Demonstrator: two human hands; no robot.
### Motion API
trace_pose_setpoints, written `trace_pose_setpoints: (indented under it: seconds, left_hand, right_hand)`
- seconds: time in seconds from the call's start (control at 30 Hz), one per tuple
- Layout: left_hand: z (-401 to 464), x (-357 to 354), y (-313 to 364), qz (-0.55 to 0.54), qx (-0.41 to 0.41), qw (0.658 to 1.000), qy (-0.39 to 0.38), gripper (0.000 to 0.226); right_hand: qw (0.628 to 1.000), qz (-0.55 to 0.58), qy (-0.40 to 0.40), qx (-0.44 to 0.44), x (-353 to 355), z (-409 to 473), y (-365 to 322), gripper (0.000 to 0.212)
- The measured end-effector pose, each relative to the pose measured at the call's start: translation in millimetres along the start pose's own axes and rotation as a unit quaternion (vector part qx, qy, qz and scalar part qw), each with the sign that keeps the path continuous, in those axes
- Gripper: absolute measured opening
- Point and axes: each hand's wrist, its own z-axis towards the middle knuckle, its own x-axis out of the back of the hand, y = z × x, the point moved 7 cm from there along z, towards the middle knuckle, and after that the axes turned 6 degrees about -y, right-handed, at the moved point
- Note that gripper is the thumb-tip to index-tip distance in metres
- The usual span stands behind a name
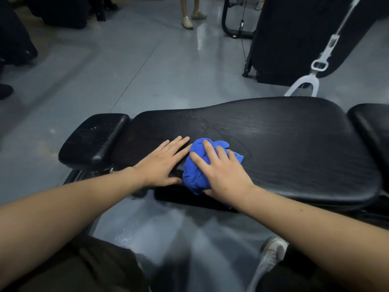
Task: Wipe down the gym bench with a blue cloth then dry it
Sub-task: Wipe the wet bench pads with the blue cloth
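A black padded gym bench (pixel 273 144) runs across the middle of the head view, with a small pad at its left end and another at the far right. A crumpled blue cloth (pixel 194 173) lies on the near edge of the long pad. My right hand (pixel 223 171) presses down on the cloth, fingers spread over it. My left hand (pixel 162 161) lies flat on the pad just left of the cloth, fingers apart, fingertips touching the cloth's edge. A faint wet sheen shows on the pad behind the cloth.
Grey gym floor (pixel 126 70) lies beyond the bench. A black machine with a white handle strap (pixel 315 66) stands at the back right. Another person's legs (pixel 189 15) are at the far back. My knees and one white shoe (pixel 271 253) are below.
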Motion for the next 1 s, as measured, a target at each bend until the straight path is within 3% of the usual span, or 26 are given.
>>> trace_pose_setpoints:
  seconds: [0.3, 0.73, 1.0]
  left_hand:
    - [22.4, 8.0, 49.3, -0.010, 0.010, 1.000, -0.025, 0.119]
    - [26.5, 9.4, 67.3, -0.047, 0.042, 0.998, -0.027, 0.112]
    - [39.9, 8.8, 70.6, -0.061, 0.017, 0.997, -0.048, 0.134]
  right_hand:
    - [1.000, 0.007, -0.017, -0.018, 0.9, -64.5, 53.4, 0.108]
    - [1.000, 0.014, 0.002, -0.006, 0.0, -36.8, 35.8, 0.109]
    - [1.000, 0.008, 0.000, 0.015, -0.6, -89.2, 81.4, 0.108]
